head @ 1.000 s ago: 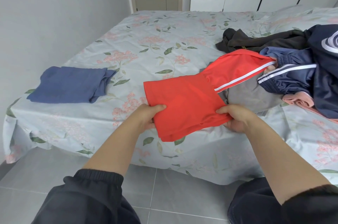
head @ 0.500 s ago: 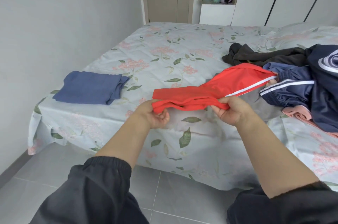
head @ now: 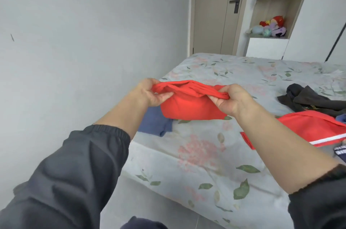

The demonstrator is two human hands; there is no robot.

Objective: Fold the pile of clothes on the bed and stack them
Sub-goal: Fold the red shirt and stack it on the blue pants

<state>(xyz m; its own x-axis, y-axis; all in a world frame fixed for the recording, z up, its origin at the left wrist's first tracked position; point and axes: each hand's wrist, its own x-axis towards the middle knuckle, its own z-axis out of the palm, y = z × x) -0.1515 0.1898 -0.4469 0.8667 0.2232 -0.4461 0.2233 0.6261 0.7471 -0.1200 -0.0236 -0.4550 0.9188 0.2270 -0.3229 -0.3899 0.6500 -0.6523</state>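
Head view: red garment (head: 189,106) above bed (head: 206,163) edge

This is a bedroom in a home. A wide bed (head: 206,155) under a floral sheet fills most of it, with loose clothes (head: 307,99) lying on top. Behind the bed are a beige door (head: 211,13) with a dark lever handle (head: 236,2), an open wooden shelf (head: 275,8) holding plush toys (head: 271,24), and white wardrobe panels (head: 316,23). The walls (head: 74,32) are plain grey and the floor (head: 134,200) is tiled.
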